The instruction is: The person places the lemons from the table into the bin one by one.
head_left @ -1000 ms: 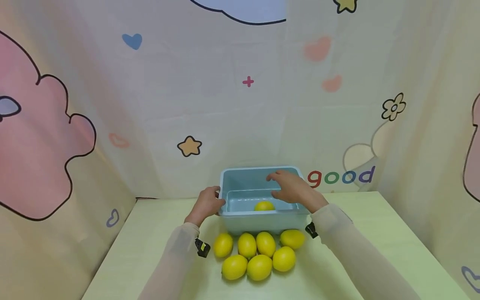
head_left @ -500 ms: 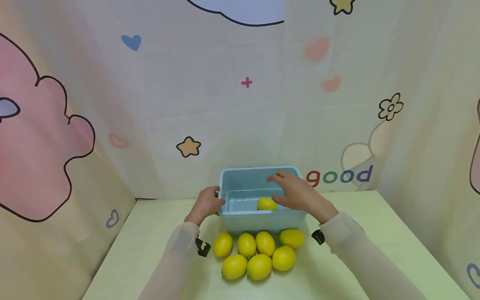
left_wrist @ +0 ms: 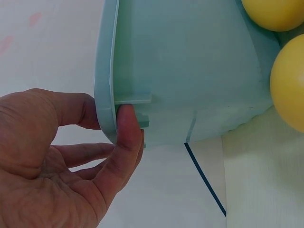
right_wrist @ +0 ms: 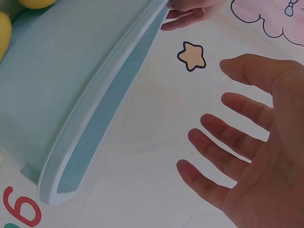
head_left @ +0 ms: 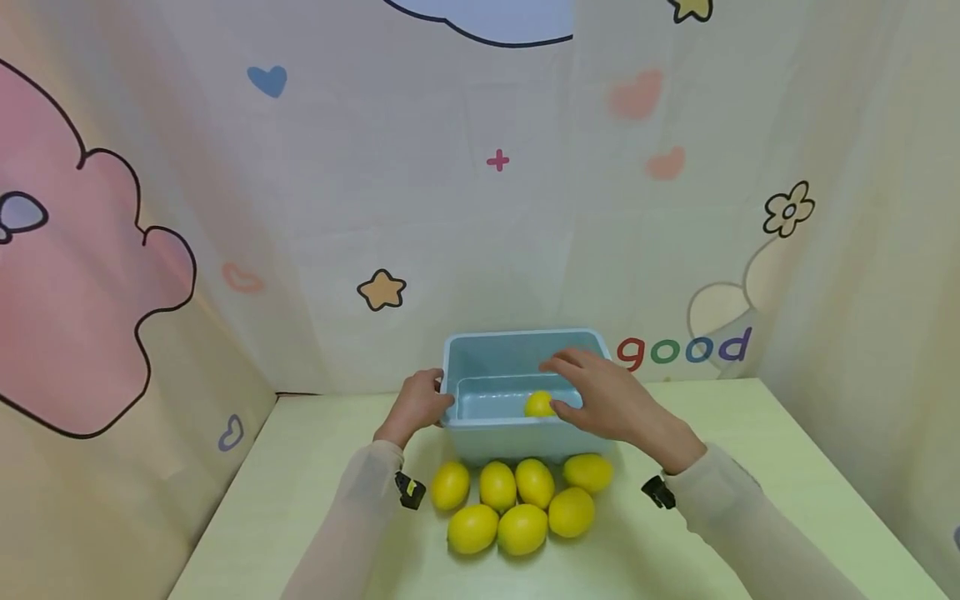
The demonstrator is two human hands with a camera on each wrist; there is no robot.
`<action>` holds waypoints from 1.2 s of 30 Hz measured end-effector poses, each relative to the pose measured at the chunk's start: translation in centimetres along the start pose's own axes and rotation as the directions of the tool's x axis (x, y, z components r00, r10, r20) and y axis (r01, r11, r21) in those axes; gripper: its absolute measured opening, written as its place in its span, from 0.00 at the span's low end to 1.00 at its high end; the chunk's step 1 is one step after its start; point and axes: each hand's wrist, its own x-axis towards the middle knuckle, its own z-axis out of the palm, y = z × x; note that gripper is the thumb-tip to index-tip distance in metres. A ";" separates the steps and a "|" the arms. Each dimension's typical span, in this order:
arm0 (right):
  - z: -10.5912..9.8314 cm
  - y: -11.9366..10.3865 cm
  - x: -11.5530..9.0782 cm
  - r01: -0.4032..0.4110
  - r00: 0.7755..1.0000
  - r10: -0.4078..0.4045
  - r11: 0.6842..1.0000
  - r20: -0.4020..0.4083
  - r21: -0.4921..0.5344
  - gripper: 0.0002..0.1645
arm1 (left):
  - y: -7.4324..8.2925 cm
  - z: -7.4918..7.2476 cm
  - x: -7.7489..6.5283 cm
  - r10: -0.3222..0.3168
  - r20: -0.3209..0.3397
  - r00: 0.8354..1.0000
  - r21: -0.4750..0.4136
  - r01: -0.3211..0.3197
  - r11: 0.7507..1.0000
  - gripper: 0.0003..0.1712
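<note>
A light blue plastic bin (head_left: 525, 440) stands upright at the back of the table. My left hand (head_left: 417, 402) grips its left end; in the left wrist view the thumb and fingers (left_wrist: 124, 137) pinch the rim (left_wrist: 104, 61). Over the bin's right front edge hovers my right hand (head_left: 615, 398), its fingers (right_wrist: 232, 130) spread, apart from the rim and holding nothing. Inside the bin lies one lemon (head_left: 538, 403), partly hidden by the front wall and the right hand. Several more lemons (head_left: 522, 528) lie on the table in two rows before the bin.
A pale green table (head_left: 315, 467) bears everything. Close behind the bin hangs a printed cloth backdrop (head_left: 450, 217), with side cloths at left and right. Each wrist wears a small black device, such as the wrist camera (head_left: 410, 491) at left.
My right hand has drawn back toward the right and front of the bin. The lemon in the bin has shifted a little right and back. The left hand keeps its grip.
</note>
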 end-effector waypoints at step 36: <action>2.2 -3.6 -6.1 0.030 1.000 -0.030 0.998 0.005 0.048 0.29 | -0.4 0.2 0.1 0.004 0.008 1.000 0.002 -0.004 1.000 0.27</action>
